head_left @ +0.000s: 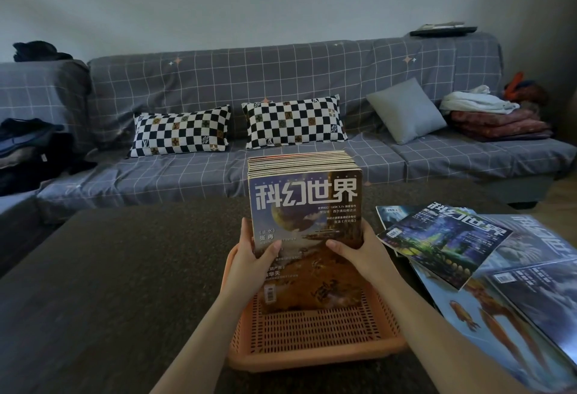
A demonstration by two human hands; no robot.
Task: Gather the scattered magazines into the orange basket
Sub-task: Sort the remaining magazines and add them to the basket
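A thick stack of magazines (307, 206) stands upright in the orange basket (315, 350) on the dark table. Its front cover shows large white characters over a planet and an orange landscape. My left hand (253, 256) grips the stack's left edge, thumb on the cover. On the right edge my right hand (356, 251) holds it the same way. Several loose magazines (443, 243) lie overlapping on the table to the right of the basket, the top one dark blue, a larger one (487, 325) showing orange figures.
A grey checked sofa (281, 171) runs behind the table, with two checkerboard pillows (181, 134), a grey cushion (406, 110) and folded blankets (499, 121) at its right end. Dark clothes (28, 150) are piled at its left. The dark table top (109, 284) stretches left of the basket.
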